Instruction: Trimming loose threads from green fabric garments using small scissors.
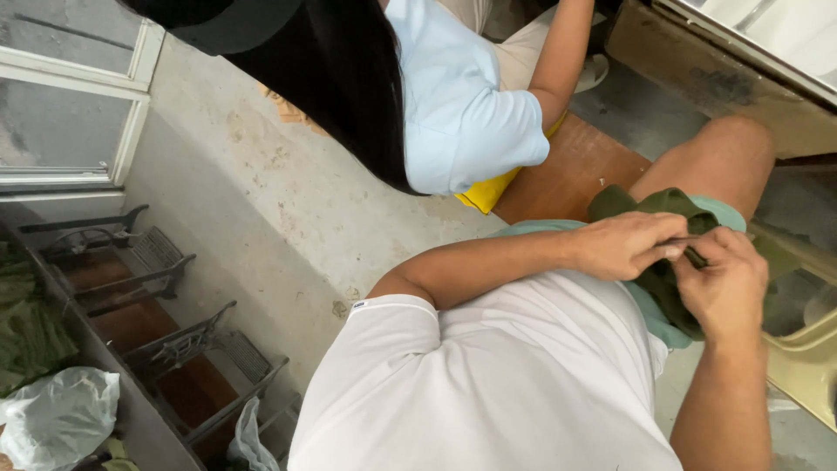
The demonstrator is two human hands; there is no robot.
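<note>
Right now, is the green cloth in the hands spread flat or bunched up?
Bunched up. The green cloth sits in folds on the lap, pinched between the left hand and right hand.

Both of the person's bare forearms came in over a white-shirted torso and met above the lap. The left hand (623, 244) lay knuckles up, wrist bent, its fingers curled with the fingertips (673, 252) pinched together. The right hand (728, 283) faced it, just touching, fingers folded inward in a closed grip, its forearm rising steeply from below.
</note>
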